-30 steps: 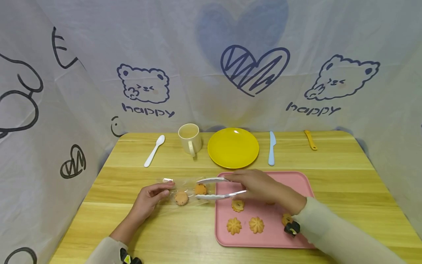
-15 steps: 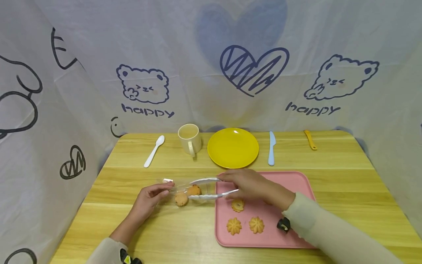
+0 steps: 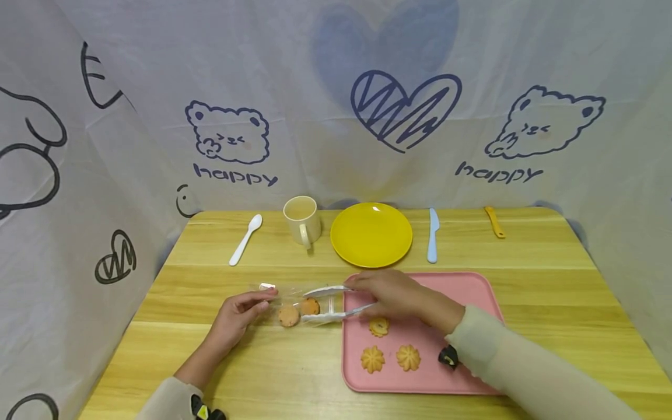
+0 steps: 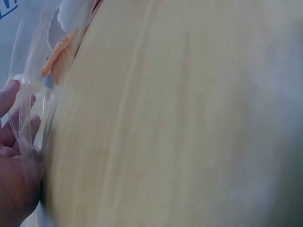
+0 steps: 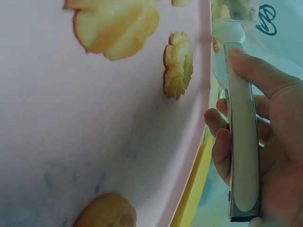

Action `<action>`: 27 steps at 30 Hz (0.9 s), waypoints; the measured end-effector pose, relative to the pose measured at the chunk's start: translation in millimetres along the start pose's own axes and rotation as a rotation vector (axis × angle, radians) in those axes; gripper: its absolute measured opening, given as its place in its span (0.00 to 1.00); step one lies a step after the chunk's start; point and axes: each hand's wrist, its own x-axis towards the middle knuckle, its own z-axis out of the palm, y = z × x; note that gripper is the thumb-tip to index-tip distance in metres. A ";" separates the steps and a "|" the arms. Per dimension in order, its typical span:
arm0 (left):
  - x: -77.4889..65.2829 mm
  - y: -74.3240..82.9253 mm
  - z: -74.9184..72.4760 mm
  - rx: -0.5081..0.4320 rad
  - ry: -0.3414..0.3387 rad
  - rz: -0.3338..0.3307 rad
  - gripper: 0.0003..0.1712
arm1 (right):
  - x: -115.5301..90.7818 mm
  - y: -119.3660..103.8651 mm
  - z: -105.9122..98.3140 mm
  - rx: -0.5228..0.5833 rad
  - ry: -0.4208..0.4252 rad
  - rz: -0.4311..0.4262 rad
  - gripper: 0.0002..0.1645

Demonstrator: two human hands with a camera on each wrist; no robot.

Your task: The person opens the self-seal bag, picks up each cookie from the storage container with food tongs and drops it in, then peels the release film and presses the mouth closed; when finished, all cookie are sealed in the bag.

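My left hand [image 3: 234, 319] holds the end of a clear plastic bag [image 3: 294, 293] between thumb and fingers. Two round cookies lie inside: a pale one [image 3: 288, 315] nearer the left hand and a darker orange one [image 3: 311, 306] beside it. In my right hand [image 3: 391, 293] I grip a pair of tongs [image 5: 244, 137] by its light handles, thumb on top. The white tong tips [image 3: 322, 317] are spread within the bag's mouth, one on each side of the orange cookie. In the left wrist view, that cookie [image 4: 57, 56] shows edge-on through the plastic.
A pink tray [image 3: 441, 379] with several cookies, among them a flower-shaped one [image 3: 373, 359], lies under my right forearm. Along the back stand a cream mug [image 3: 303, 221], yellow plate [image 3: 371, 235], white spoon [image 3: 245, 240], blue knife [image 3: 433, 236] and orange-yellow handled piece [image 3: 494, 223].
My right hand has shifted left, bringing the tong tips deeper into the bag. The orange cookie has moved left toward the pale one. My left hand has stayed in place.
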 end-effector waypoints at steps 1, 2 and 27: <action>0.2 -0.4 -0.1 0.000 -0.002 0.000 0.16 | 0.7 -0.1 0.6 -0.008 -0.003 -0.007 0.39; 0.3 -0.8 -0.2 -0.001 -0.003 0.000 0.16 | 1.3 0.0 1.1 -0.013 -0.008 -0.010 0.40; 0.2 -2.2 -0.5 -0.020 -0.006 0.008 0.17 | -24.6 8.3 -4.4 0.082 -0.020 0.123 0.42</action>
